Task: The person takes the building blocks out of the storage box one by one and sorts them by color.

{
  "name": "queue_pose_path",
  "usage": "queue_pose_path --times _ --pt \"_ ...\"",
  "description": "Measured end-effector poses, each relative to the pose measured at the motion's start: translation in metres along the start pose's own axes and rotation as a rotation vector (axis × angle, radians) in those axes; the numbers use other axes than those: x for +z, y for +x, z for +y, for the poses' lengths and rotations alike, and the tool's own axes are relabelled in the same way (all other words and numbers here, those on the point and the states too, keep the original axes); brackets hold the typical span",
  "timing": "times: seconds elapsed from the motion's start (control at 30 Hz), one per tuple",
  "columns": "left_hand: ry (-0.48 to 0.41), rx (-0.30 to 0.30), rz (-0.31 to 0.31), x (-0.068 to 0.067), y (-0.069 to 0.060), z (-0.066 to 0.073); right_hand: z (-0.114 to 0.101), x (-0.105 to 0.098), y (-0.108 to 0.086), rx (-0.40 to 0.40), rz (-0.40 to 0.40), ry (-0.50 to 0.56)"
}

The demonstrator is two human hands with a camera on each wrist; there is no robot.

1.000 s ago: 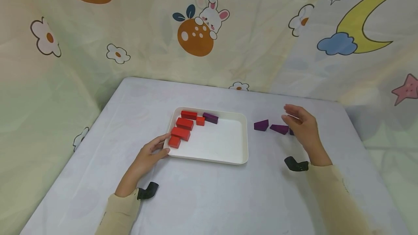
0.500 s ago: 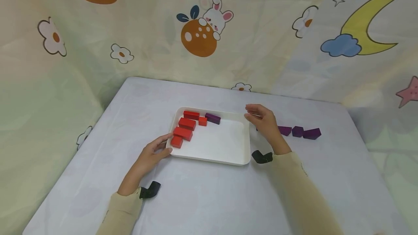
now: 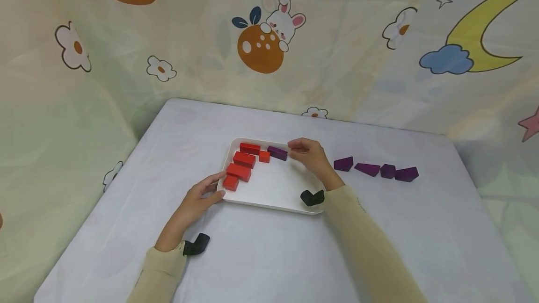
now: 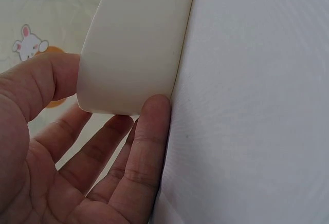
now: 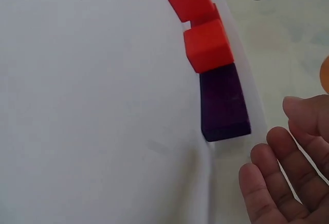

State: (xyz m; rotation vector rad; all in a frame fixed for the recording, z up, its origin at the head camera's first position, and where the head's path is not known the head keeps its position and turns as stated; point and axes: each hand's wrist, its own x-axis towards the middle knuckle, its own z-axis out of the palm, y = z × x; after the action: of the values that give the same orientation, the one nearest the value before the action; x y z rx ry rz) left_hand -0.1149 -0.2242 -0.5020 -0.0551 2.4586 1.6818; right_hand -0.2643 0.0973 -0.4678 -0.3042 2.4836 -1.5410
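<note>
A white tray lies on the table with several red blocks along its left side. A small orange-red cube and a purple block sit near its back rim. My left hand holds the tray's left end, thumb at the front corner; the left wrist view shows fingers against the tray wall. Over the tray's back right part hovers my right hand, its fingertips just right of the purple block. In the right wrist view its loosely bent fingers hold nothing, apart from the purple block.
To the right of the tray, several purple blocks lie in a rough row on the white-covered table. A patterned curtain hangs behind the table's back edge. Black wrist mounts sit on both sleeves.
My right hand has moved left from above the loose purple blocks to the purple block in the tray, uncovering the row. The left hand stays at the tray; the view has shifted slightly.
</note>
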Motion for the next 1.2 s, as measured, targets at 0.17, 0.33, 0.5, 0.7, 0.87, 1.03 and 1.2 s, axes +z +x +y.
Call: queue_pose_path --times 0.17,0.33,0.5,0.7,0.87,1.03,1.2 --pt "-0.004 0.000 -0.003 0.000 0.000 0.000 -0.003 0.016 0.008 0.050 -0.040 -0.073" --pt "0.001 -0.003 -0.001 0.001 -0.001 0.001 -0.005 0.023 0.010 0.033 -0.020 -0.137" --pt "0.004 -0.006 0.001 0.001 -0.001 0.002 -0.006 0.019 0.007 0.022 0.011 -0.186" --pt "-0.002 -0.010 0.000 -0.001 -0.002 0.002 -0.008 0.000 -0.004 -0.031 0.039 -0.156" --pt "-0.015 -0.031 -0.004 0.000 -0.003 0.003 -0.009 -0.024 -0.020 -0.116 0.071 -0.089" --pt "-0.012 -0.034 -0.006 -0.001 -0.004 0.004 -0.003 -0.050 -0.041 -0.169 0.120 -0.072" --pt "0.004 -0.031 -0.009 -0.002 -0.003 0.003 0.010 -0.076 -0.063 -0.170 0.183 -0.078"
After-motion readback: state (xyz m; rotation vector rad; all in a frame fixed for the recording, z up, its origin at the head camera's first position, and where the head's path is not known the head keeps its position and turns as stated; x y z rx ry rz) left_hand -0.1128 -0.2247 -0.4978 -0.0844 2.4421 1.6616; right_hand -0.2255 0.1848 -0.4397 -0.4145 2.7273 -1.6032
